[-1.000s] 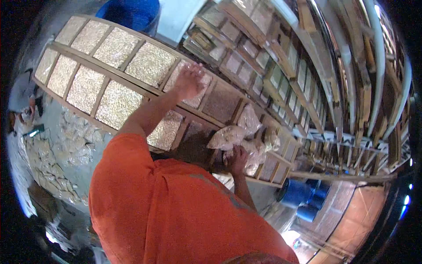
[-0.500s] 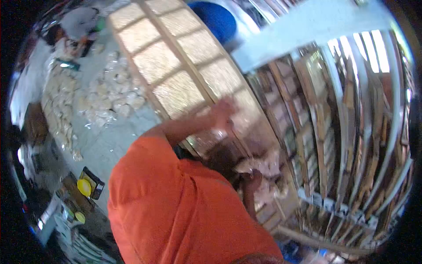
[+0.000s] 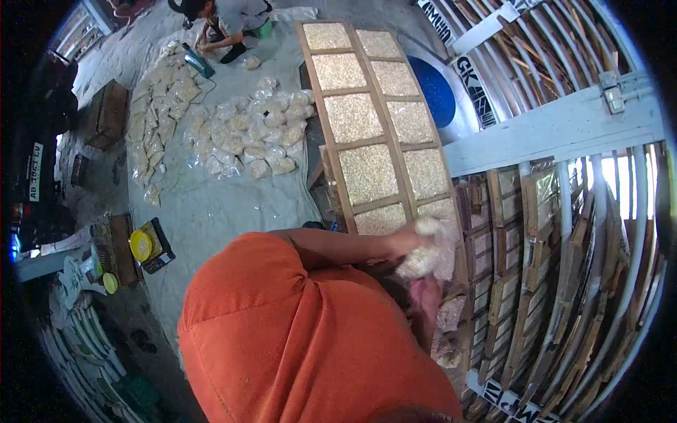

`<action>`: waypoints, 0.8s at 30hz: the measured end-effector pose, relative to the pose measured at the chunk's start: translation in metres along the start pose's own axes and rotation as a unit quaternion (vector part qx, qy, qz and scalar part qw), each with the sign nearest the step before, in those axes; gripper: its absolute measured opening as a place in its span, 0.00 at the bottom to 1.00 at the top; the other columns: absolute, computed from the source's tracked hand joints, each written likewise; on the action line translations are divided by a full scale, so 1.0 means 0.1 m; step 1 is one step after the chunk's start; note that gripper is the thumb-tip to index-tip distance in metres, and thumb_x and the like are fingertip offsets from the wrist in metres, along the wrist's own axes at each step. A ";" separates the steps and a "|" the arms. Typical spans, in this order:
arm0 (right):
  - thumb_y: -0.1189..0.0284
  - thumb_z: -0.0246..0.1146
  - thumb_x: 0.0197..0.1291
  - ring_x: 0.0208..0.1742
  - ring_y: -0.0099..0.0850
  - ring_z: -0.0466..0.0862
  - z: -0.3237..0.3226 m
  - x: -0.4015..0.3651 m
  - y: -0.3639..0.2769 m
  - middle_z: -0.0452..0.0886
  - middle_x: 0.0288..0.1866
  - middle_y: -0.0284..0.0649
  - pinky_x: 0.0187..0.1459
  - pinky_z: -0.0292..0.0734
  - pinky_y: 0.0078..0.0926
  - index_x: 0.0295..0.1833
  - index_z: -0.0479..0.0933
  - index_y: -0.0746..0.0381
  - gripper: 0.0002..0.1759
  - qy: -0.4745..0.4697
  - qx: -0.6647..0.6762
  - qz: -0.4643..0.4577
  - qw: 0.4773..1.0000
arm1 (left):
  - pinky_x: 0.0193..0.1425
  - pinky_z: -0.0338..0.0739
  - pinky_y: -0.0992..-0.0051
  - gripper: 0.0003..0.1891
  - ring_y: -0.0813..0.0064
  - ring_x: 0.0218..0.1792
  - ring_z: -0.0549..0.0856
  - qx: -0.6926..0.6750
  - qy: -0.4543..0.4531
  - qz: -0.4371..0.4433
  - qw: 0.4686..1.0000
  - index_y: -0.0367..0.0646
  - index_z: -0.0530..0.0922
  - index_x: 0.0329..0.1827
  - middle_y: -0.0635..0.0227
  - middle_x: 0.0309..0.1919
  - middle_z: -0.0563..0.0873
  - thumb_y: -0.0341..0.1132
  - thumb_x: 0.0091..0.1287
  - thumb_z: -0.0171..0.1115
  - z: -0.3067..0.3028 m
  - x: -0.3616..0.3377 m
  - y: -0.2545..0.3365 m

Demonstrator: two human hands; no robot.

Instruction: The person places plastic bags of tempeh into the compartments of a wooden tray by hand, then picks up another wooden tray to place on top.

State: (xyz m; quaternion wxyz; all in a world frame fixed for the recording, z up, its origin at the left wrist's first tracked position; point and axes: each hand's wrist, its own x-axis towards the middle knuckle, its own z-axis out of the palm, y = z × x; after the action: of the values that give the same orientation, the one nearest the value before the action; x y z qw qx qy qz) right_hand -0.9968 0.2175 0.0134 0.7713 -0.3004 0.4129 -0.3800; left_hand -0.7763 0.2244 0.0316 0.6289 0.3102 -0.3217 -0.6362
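A long wooden frame (image 3: 392, 123) is divided into two rows of compartments filled with a pale, flaky material (image 3: 368, 173). Over its near end, my left hand (image 3: 407, 242) is closed on a pale clump beside a clear plastic bag (image 3: 443, 254). My right hand (image 3: 425, 292) is just below, its fingers wrapped round the lower part of the bag. More pale pieces (image 3: 451, 314) in plastic lie to the right of my right hand.
Filled plastic bags (image 3: 261, 134) lie on a grey sheet (image 3: 233, 208). A person (image 3: 233, 25) crouches at the far end. A blue tub (image 3: 431, 92) stands right of the frame, near racks of wooden frames (image 3: 504, 247). At left are a scale (image 3: 156, 247) and yellow bowl (image 3: 141, 245).
The view has turned and sharpened. My left hand has moved from over the frame's compartments to the bag and now holds a pale clump there.
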 end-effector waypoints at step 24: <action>0.70 0.67 0.75 0.59 0.39 0.85 0.98 -0.01 -0.25 0.83 0.63 0.46 0.57 0.85 0.42 0.74 0.69 0.68 0.28 0.046 -0.242 -0.077 0.966 | 0.68 0.81 0.49 0.40 0.58 0.63 0.86 -0.127 -0.118 -0.282 0.944 0.36 0.69 0.80 0.51 0.72 0.80 0.63 0.79 0.55 -1.16 -0.21 -0.15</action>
State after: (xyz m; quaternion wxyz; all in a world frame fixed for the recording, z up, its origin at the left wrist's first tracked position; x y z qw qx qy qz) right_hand -0.9213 0.2198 0.0803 0.6241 -0.4910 0.5034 -0.3407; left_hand -0.6923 0.2430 -0.0499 0.4151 0.2284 -0.2097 -0.8553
